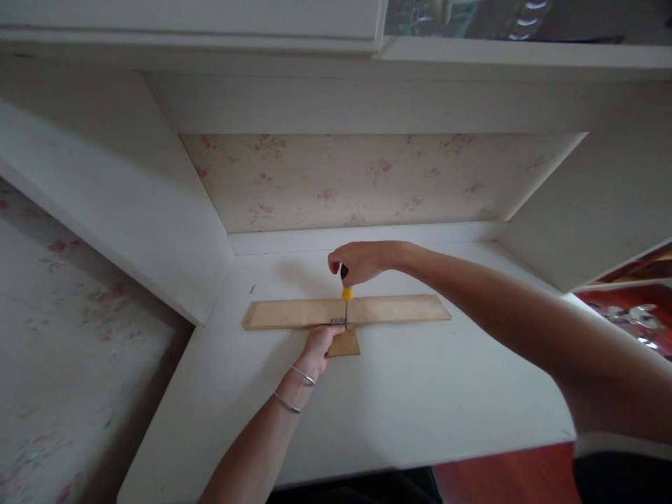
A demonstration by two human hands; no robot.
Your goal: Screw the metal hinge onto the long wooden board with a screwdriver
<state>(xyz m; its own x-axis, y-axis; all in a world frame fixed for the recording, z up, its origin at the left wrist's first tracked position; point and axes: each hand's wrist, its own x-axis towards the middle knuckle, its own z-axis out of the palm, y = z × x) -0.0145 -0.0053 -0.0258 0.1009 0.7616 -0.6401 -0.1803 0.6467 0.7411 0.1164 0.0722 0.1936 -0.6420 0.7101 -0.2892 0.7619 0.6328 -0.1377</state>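
From where I stand, a strip of red floor [504, 476] shows at the near edge of the white table [451, 399]. The person's left arm reaches in over that edge, with two thin bracelets [303, 376] spaced apart on the wrist. The left hand [316, 346] is closed on the left side of a small wooden piece [345, 344], thumb laid along the top and pointing toward the metal hinge [337, 321]; the other fingers are mostly hidden from me. That small piece widens toward the person, and its far end meets the middle of a long board [402, 309], so the two make a T. The hinge sits at the join, a little left of the screwdriver [347, 293], which stands nearly upright with its tip down at the hinge's right end. Above it the right hand [363, 262] is curled around the black and yellow handle, fingers bent in, the arm coming across from the right. The long board lies flat, crosswise on the table. Past its left part lies a small dark metal bit [253, 289], too small to make out. Farther back is flowered wallpaper [341, 182].
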